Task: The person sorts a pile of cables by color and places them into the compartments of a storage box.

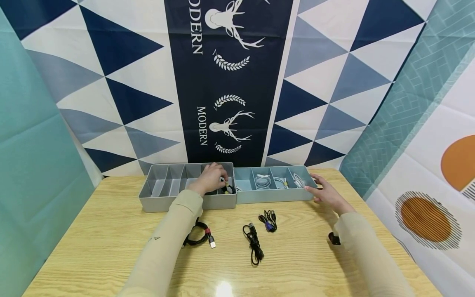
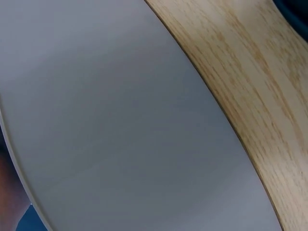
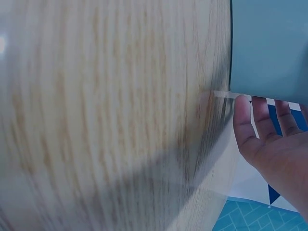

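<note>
Grey plastic walls surround the work at your left hand (image 1: 212, 178), which reaches down into the grey box (image 1: 159, 205) with bent fingers; the black cable with the yellow tie (image 1: 227, 189) lies toward that box's right end, just under your fingertips, and I cannot tell whether you pinch it or only touch it, as your left wrist view shows mostly box wall. If your hold is just on one loop, lifting could spring the coil open or snag it on a divider, since the compartment is narrow. Your right hand (image 1: 328, 194) rests at the outer end of the blue box (image 1: 274, 197), fingers fairly straight and spread, thumb toward the front, not wrapped round anything. Push inward there and the blue box likely shoves the grey one, because their ends appear to meet; that could knock your left fingertips off the cable. The loose white cables (image 1: 263, 181) in the blue compartments could shift if that box tips. Mind your left sleeve (image 1: 163, 251) too: it crosses partly over the red-tied cable (image 1: 207, 231) on the table (image 1: 297, 264), so drawing that arm back low could drag the coil toward you.
</note>
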The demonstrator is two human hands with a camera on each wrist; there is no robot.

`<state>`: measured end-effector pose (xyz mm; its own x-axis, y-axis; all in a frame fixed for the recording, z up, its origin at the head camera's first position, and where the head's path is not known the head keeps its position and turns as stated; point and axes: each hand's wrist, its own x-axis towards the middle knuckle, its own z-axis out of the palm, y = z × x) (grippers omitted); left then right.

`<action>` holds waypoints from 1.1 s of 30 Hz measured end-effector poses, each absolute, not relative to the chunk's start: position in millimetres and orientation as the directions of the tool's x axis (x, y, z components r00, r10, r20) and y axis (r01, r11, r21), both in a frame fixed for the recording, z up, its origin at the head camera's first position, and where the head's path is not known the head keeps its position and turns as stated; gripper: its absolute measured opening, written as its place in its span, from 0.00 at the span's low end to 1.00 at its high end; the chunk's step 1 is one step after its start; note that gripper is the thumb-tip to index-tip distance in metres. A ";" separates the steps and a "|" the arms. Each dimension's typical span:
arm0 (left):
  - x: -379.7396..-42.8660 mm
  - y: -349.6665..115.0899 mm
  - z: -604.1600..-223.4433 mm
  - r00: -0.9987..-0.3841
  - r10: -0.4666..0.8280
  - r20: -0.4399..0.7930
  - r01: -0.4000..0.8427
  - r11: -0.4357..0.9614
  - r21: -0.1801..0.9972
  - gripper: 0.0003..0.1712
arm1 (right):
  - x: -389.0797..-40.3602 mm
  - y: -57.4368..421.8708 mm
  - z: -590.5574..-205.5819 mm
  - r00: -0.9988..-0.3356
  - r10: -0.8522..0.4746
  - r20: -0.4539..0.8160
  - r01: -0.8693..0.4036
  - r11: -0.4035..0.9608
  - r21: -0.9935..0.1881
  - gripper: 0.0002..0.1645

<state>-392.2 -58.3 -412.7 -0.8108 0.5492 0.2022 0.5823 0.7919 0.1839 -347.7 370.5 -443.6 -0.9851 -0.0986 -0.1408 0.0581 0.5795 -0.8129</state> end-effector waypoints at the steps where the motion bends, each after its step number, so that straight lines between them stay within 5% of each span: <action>1: -391.8 -58.5 -412.5 -0.811 0.548 0.202 0.582 0.791 0.188 0.03 | -347.7 370.4 -443.6 -0.985 -0.097 -0.141 0.060 0.580 -0.813 0.55; 33: -330.0 -72.7 -371.7 -0.817 0.494 0.297 0.562 0.796 0.222 0.09 | -348.0 372.7 -444.7 -0.985 -0.121 -0.119 0.029 0.567 -0.823 0.53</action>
<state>-330.0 -72.7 -371.7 -0.8171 0.4943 0.2968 0.5625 0.7964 0.2222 -348.0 372.7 -444.7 -0.9855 -0.1214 -0.1185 0.0292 0.5666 -0.8235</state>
